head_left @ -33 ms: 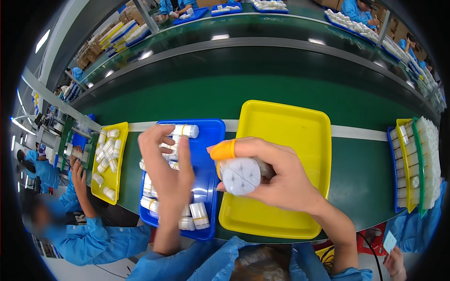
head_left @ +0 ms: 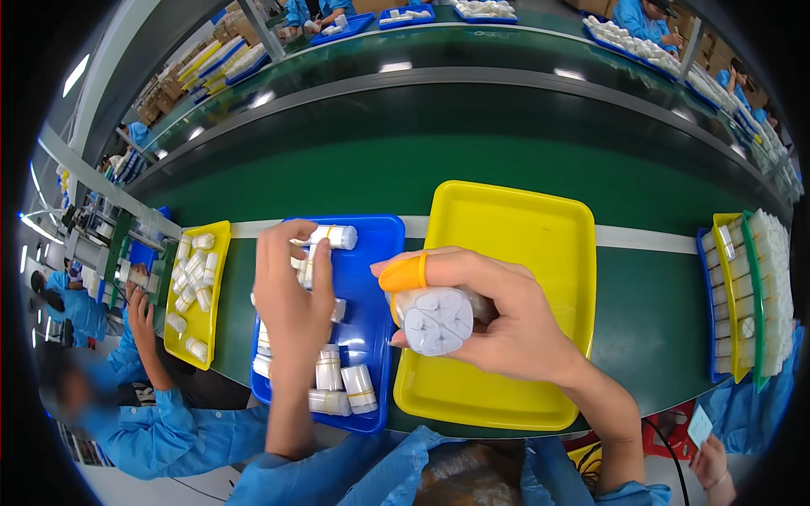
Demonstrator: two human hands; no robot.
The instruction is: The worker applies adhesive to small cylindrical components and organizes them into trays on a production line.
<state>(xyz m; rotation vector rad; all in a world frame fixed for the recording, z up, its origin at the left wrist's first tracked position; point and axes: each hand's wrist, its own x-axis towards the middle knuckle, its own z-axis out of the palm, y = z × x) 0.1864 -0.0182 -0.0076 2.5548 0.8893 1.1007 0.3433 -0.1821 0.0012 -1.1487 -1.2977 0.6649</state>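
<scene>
The step in hand seems to be the gathering of pieces: the right hand, with an orange finger cover on its thumb, holds firmly a round white bundle, its end face turned up, above the near left part of the large yellow tray. The left hand is over the blue tray with fingers parted, near the white rolls, but whether it touches one cannot be told. The next move probably calls for a careful pinch there, while the right grip keeps steady.
</scene>
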